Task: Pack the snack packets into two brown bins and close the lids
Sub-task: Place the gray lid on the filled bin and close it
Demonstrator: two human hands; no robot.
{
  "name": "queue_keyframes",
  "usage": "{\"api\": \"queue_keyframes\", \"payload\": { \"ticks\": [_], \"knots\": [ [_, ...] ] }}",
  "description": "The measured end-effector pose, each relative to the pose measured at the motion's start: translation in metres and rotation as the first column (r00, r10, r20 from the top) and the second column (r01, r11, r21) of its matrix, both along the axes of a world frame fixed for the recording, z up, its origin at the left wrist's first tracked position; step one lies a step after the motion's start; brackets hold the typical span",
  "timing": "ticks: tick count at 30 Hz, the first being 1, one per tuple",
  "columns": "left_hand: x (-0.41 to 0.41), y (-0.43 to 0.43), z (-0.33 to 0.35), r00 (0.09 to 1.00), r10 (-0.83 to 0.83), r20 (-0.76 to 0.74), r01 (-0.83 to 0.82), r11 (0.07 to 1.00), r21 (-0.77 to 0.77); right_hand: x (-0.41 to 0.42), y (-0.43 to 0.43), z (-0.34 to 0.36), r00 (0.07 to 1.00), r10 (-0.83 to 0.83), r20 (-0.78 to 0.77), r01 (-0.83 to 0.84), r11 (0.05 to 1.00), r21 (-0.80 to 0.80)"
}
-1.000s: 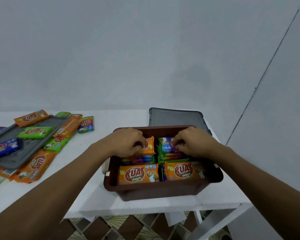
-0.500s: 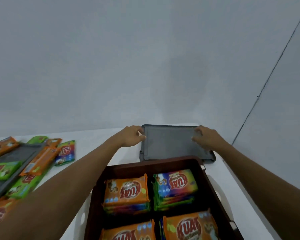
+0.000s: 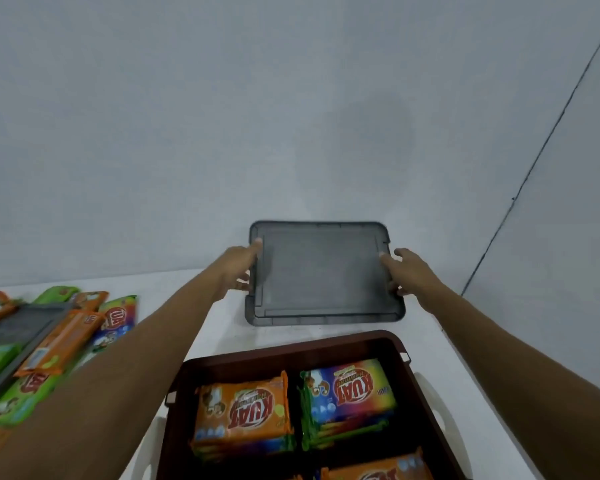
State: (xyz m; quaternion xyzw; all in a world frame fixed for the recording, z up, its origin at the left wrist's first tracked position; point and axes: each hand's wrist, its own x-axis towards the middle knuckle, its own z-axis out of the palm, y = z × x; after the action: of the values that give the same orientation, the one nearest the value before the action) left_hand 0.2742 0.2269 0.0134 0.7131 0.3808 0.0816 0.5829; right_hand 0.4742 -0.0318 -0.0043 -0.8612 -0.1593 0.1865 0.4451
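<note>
A flat grey lid [image 3: 321, 271] lies at the back edge of the white worktop [image 3: 215, 320], close to the wall. The left hand [image 3: 238, 268] holds its left edge and the right hand [image 3: 407, 271] its right edge. Each grip pinches the rim with a finger on top and, as far as the blur allows, others tucked beneath.

Just in front, at the near edge, the open brown bin [image 3: 291, 348] is filled with stacked snack packets [image 3: 243, 407], orange and blue. Toward the left edge, loose packets [image 3: 59, 341] lie on and around a second grey lid [image 3: 18, 323].

The step in hand looks like lidding this bin. It is best to keep the lid level, line its corners over the bin's rim, lower it squarely, then press along each edge so no packet catches.
</note>
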Motion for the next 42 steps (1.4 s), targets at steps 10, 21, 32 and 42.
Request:
{"api": "queue_keyframes", "payload": {
  "ticks": [10,21,32,42],
  "knots": [
    [-0.093,-0.010,0.035,0.841,0.365,0.398,-0.210,0.900,-0.382,-0.056,-0.017,0.047,0.855,0.194,-0.481,0.135,0.812,0.567],
    [-0.164,-0.089,0.018,0.911,0.264,0.318,-0.294,0.955,0.049,-0.148,-0.068,0.044,0.993,0.110,0.031,-0.114,0.974,0.194],
    [-0.206,-0.116,-0.007,0.991,0.111,0.073,-0.129,0.928,0.349,-0.177,-0.112,0.007,0.989,0.147,-0.008,-0.146,0.987,0.062],
    [-0.226,-0.128,-0.013,0.980,0.195,-0.050,-0.179,0.957,0.231,-0.184,-0.116,0.005,0.994,0.103,0.033,-0.101,0.993,-0.057]
  ]
}}
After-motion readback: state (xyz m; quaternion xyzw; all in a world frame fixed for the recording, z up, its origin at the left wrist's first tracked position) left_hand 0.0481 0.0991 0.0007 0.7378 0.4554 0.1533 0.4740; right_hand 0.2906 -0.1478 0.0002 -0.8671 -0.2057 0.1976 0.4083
